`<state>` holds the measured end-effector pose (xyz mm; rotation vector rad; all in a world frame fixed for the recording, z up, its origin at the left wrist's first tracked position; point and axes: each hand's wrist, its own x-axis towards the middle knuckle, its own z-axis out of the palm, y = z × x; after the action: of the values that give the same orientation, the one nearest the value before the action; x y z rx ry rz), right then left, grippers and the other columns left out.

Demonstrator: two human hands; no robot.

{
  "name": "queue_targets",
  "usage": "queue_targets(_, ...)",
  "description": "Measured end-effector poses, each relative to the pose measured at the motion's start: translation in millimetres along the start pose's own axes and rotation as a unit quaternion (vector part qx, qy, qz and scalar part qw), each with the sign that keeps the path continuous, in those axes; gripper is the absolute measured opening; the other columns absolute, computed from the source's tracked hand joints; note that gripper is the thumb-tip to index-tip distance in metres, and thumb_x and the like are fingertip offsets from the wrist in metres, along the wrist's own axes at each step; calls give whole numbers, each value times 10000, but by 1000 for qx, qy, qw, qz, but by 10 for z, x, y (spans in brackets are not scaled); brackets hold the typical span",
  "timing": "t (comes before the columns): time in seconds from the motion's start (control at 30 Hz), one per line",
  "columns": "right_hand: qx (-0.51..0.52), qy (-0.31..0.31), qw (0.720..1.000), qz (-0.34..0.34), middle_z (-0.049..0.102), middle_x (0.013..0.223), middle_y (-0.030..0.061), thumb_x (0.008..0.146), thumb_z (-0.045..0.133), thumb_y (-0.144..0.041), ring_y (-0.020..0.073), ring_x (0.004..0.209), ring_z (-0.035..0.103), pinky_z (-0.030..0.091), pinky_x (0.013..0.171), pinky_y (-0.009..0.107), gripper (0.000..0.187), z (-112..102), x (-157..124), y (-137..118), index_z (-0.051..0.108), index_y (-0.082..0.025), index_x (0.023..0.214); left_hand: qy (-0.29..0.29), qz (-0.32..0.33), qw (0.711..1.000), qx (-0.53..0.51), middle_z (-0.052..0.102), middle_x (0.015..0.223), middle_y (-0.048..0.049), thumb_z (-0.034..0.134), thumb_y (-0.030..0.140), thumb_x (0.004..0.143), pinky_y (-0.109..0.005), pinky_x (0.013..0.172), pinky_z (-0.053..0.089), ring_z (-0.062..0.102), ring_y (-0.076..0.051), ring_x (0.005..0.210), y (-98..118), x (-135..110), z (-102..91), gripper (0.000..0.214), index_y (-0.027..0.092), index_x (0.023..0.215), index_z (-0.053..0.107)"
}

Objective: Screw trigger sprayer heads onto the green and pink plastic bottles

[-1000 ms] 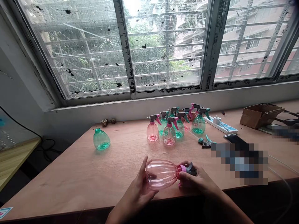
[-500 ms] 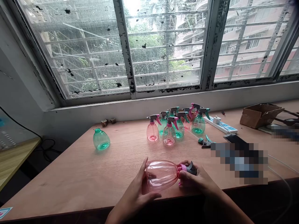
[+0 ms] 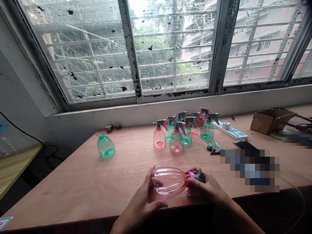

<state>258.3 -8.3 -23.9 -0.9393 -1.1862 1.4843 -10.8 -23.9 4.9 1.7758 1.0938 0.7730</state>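
A clear pink spray bottle point(image 3: 169, 182) lies sideways between my hands, over the table's front edge. My left hand point(image 3: 143, 196) curves around its base, thumb below and fingers partly behind the plastic. At the neck, my right hand point(image 3: 203, 185) grips the pink collar and grey spray head point(image 3: 200, 176), hiding part of them. Off to the left stands a green bottle point(image 3: 105, 147) with no spray head on it. A loose spray head with a green collar point(image 3: 214, 149) lies on the table to the right.
Several pink and green spray bottles point(image 3: 176, 142) stand grouped at the back. Right of them are a white power strip point(image 3: 231, 131), a phone point(image 3: 246, 147), an open cardboard box point(image 3: 268, 121) and a blurred patch. Two small brown blocks point(image 3: 109, 128) sit near the wall below the window.
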Motion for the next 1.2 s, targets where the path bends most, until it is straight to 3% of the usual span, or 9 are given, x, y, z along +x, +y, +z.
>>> queue_targets(0.23,-8,-25,1000,-14,697,733,-1,735,837,-449,177,622,684,604,668,347,446,-15,-30,-38,604,-176,1000,9,18,1000,-24,582,1256,-97,746,308,806,-400,1093,364,544,-274,1189,28,0,2,940,260,1553,177)
queue_targets(0.47,-30,-25,999,-33,707,754,16,767,811,-455,192,645,692,593,684,351,448,-12,-21,-42,599,-169,1038,17,28,999,-28,619,1192,-86,733,354,835,-396,1082,382,563,-272,1176,57,-4,15,908,252,1549,180)
queue_targets(0.73,-37,-14,999,-36,709,745,16,766,802,-485,197,640,692,586,662,344,454,-19,-23,-38,597,-174,1026,11,30,999,10,608,1284,-69,722,259,839,-437,1146,322,523,-267,1268,-6,-3,10,1014,302,1574,24)
queue_targets(0.87,-33,-17,999,-33,710,740,19,758,806,-490,206,652,695,591,677,357,457,-8,-24,-45,604,-172,1015,6,47,999,12,560,1392,-67,675,220,872,-435,1156,325,476,-268,1340,-26,3,19,987,343,1571,-10)
queue_targets(1.03,-22,-17,999,-23,703,739,18,739,822,-486,202,639,691,602,679,372,461,-8,-24,-48,605,-172,998,2,43,999,-10,443,1528,-96,742,209,813,-457,1192,273,437,-283,1387,-12,10,21,1122,316,1569,-80)
queue_targets(1.13,-20,-12,1000,-17,703,742,14,724,831,-497,198,625,690,603,671,368,470,-3,-24,-48,608,-177,986,12,33,999,-2,360,1583,-121,752,255,817,-490,1209,224,368,-312,1432,-21,11,5,1060,285,1582,19)
queue_targets(1.2,-21,-8,1000,-14,704,745,13,712,834,-512,202,625,693,604,673,371,479,3,-27,-51,614,-179,977,16,23,999,15,411,1544,-136,759,288,816,-487,1204,238,377,-321,1421,-43,14,-7,1005,263,1581,107)
